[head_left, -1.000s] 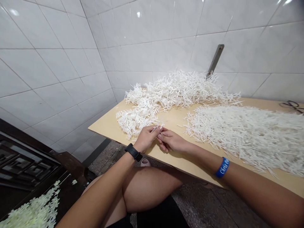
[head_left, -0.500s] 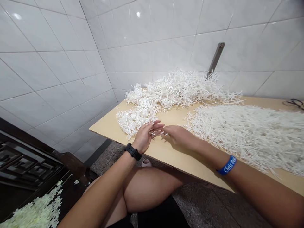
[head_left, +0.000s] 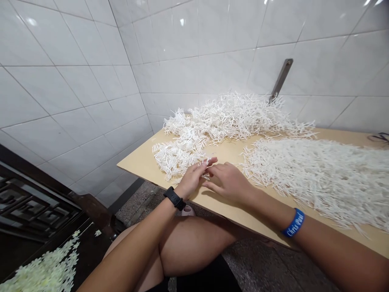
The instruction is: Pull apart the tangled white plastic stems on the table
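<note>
My left hand (head_left: pixel 194 177), with a black watch on its wrist, rests at the near edge of a heap of white branched plastic pieces (head_left: pixel 179 156). Its fingers pinch a small white plastic piece (head_left: pixel 206 164). My right hand (head_left: pixel 227 181), a blue band on its wrist, lies just to the right with its fingertips meeting the left hand at the same piece. Both hands are over the light wooden board (head_left: pixel 142 162), near its front edge.
A second, larger heap of white plastic sprigs (head_left: pixel 231 115) lies at the back against the tiled wall. A wide spread of thin white sticks (head_left: pixel 322 174) covers the right of the board. Pale yellow flower pieces (head_left: pixel 48 269) lie on a dark surface at lower left. A metal bracket (head_left: pixel 281 79) leans on the wall.
My hands were together, then parted as the right reached out along the board, and now they meet again at the heap's edge, a little farther from me.
</note>
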Demonstrator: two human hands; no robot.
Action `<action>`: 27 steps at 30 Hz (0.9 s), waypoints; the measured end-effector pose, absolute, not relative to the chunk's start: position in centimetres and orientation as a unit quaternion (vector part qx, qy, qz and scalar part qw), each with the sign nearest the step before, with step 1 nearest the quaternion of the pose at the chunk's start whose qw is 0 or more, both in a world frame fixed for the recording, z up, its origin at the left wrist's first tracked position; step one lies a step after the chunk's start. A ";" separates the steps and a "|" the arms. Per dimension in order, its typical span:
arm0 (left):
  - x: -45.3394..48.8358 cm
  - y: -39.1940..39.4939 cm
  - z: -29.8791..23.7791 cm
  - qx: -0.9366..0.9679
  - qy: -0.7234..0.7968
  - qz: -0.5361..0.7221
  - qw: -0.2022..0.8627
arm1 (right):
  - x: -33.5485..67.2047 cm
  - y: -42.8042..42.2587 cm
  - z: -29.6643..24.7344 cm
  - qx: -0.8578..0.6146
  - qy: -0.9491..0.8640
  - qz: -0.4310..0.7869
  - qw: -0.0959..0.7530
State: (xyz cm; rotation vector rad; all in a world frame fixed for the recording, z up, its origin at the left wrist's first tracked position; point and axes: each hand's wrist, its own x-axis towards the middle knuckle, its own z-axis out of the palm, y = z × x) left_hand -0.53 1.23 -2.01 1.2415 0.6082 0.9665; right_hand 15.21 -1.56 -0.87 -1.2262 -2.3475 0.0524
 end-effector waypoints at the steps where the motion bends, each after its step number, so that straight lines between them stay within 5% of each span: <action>1: -0.6 1.1 -2.0 0.565 0.266 0.414 0.662 | 15.0 -1.7 -1.1 -0.441 -0.865 0.024 0.240; 11: -0.9 1.9 -2.4 0.426 0.317 0.508 0.678 | 14.8 -2.8 -2.2 -0.278 -0.934 0.045 0.218; 21: -0.7 1.6 -2.1 0.407 0.327 0.528 0.670 | 19.1 0.1 -1.2 -0.445 -0.879 -0.098 0.140; 27: -0.9 1.5 -2.2 0.422 0.314 0.524 0.670 | 17.1 -0.4 -2.3 -0.470 -0.869 0.005 0.153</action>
